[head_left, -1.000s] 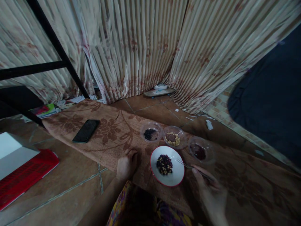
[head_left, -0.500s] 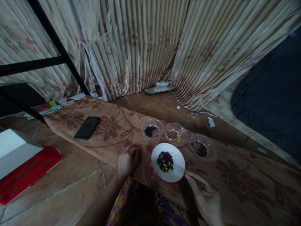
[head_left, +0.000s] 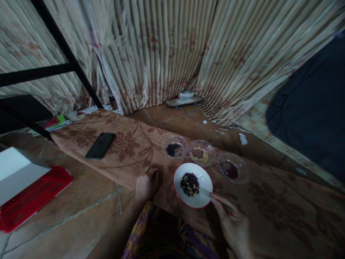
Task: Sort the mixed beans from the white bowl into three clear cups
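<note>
My right hand (head_left: 229, 219) is closed on a pair of thin metal tweezers (head_left: 205, 192). Their tips reach into a white bowl with a red rim (head_left: 203, 178), at the edge of a heap of mixed beans (head_left: 190, 184), dark and yellow. My left hand (head_left: 147, 182) rests curled in a loose fist on the cloth, left of the bowl, and nothing shows in it. Behind the bowl stand three clear plastic cups: one with black beans (head_left: 172, 149), one with yellow beans (head_left: 201, 155), one with dark red beans (head_left: 229, 169).
A brown flowered cloth (head_left: 129, 144) covers the long low table. A black phone (head_left: 100, 145) lies on its left part. On the tiled floor at left is a red and white box (head_left: 35, 198). A skateboard (head_left: 184, 100) lies by the striped curtains (head_left: 161, 54).
The tweezers have shifted slightly, and their prongs look closer together. My right hand has moved a little up and left. My left hand stays where it was.
</note>
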Tool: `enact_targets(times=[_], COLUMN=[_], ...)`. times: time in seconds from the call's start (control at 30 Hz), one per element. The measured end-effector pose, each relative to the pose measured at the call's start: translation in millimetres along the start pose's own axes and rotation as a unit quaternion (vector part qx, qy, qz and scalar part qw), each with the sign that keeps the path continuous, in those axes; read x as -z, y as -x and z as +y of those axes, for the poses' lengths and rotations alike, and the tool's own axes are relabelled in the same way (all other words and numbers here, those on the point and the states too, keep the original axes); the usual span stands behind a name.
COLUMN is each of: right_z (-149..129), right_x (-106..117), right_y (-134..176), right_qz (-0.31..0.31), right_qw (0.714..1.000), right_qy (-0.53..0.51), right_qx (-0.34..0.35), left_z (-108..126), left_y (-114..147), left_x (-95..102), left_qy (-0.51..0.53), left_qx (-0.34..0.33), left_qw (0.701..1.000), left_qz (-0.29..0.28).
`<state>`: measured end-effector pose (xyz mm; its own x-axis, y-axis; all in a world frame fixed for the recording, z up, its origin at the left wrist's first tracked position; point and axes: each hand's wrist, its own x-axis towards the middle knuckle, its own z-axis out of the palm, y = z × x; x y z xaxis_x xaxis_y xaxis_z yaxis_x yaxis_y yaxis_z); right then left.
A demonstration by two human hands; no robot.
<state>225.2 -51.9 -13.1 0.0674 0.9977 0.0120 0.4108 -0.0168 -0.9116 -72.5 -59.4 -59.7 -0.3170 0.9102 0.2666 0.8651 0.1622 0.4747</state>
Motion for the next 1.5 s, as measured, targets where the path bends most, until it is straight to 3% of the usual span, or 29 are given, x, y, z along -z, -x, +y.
enact_targets(times=[0.37, 0.6, 0.8, 1.07, 1.3, 1.5], right_z=[-15.4, -38.0, -25.8, -17.8, -23.3, -9.5], right_x=[8.4, -2.4, -17.5, -7.3, 3.5, 2.0], right_y=[-7.6, -63.0, -95.0, -58.5, -20.3, -4.2], right_qz=[0.057, 0.163, 0.181, 0.17, 0.111, 0.062], right_qw=[0.998, 0.982, 0.973, 0.979, 0.993, 0.998], right_qy=[0.02, -0.059, -0.114, -0.099, -0.021, 0.019], right_qx=[0.008, 0.076, 0.082, 0.06, -0.041, -0.006], left_z=[3.6, 3.2, 1.7, 2.1, 3.2, 3.0], left_y=[-1.1, -1.9, -2.1, -1.7, -0.9, -0.5], left_x=[4.3, 4.9, 3.9, 4.6, 4.2, 4.0], left_qy=[0.003, -0.007, -0.006, 0.002, 0.0, 0.002], left_qx=[-0.003, -0.001, 0.0, -0.003, -0.002, 0.004], left_qw=[1.0, 1.0, 1.0, 1.0, 1.0, 1.0], left_qz=[-0.002, 0.001, -0.001, 0.002, -0.009, -0.009])
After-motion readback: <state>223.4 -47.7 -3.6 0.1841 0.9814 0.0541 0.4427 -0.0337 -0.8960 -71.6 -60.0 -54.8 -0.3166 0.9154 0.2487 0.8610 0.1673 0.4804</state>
